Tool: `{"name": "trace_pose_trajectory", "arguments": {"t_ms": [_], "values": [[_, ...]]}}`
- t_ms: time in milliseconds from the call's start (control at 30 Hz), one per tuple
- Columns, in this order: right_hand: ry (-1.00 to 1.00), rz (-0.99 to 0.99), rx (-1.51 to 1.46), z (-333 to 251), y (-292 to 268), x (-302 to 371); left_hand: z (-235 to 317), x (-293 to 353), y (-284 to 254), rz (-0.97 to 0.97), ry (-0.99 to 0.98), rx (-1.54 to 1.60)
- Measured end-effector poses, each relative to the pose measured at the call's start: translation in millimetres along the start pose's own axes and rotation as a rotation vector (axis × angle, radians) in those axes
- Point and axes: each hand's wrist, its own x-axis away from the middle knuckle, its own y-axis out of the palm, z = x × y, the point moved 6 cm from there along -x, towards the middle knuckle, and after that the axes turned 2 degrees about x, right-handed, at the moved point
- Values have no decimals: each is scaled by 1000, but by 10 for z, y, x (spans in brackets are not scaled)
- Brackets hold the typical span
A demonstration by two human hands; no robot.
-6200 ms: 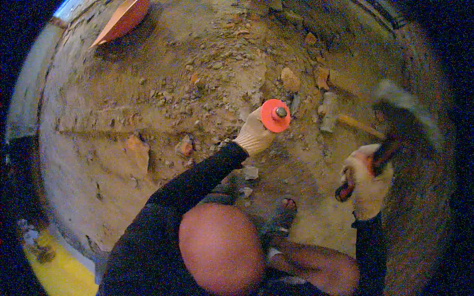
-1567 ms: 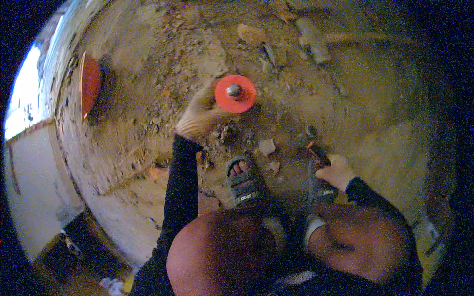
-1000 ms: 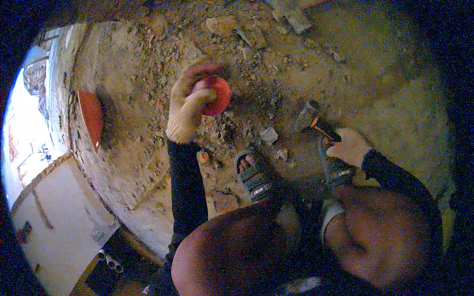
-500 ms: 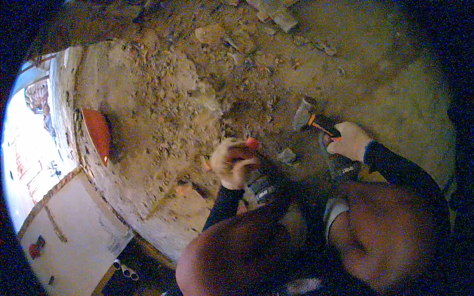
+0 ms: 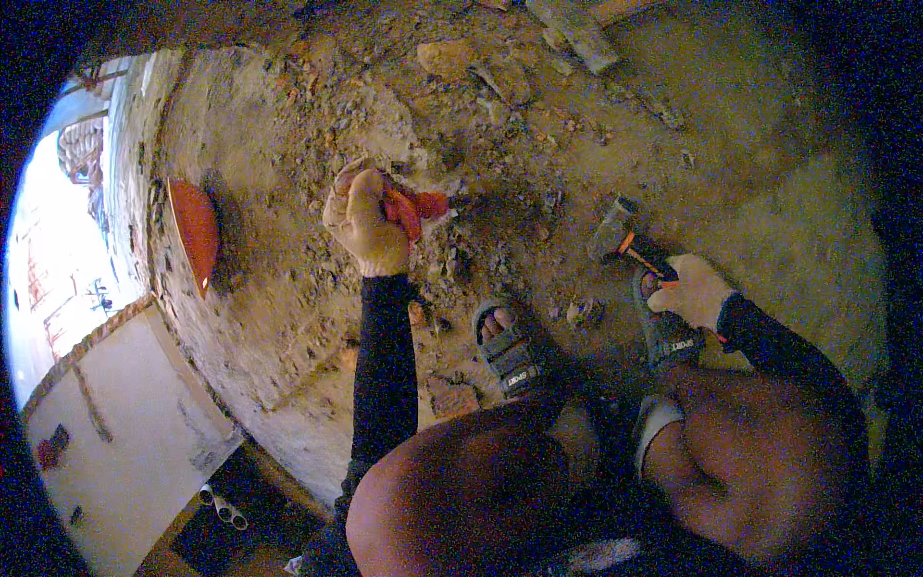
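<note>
A red hand tool with a flared guard [image 5: 415, 208] sits in the left hand [image 5: 370, 219], which I hold clenched from afar over rubble-strewn ground [image 5: 308, 178]; its tip I cannot make out. Well right of that grip, I have the right hand [image 5: 696, 288] wrapped around a grey-headed hammer [image 5: 615, 233] by its handle, a sandal [image 5: 667, 330] near the thumb. Left of the first grip lies an orange-red shallow pan [image 5: 195, 234].

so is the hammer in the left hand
No, the right hand holds the hammer, while the left hand grips a red object.
</note>
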Motion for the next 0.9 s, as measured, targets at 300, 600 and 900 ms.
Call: {"name": "trace_pose_trajectory", "arguments": {"t_ms": [300,600,900], "values": [[104,-42,-123,15,59,20,220,166,-140,282,-5,287],[143,-71,-195,-51,-1,56,28,153,71,30,-303,223],[-118,38,159,-389,-102,31,-355,295,16,-19,-294,446]]}}
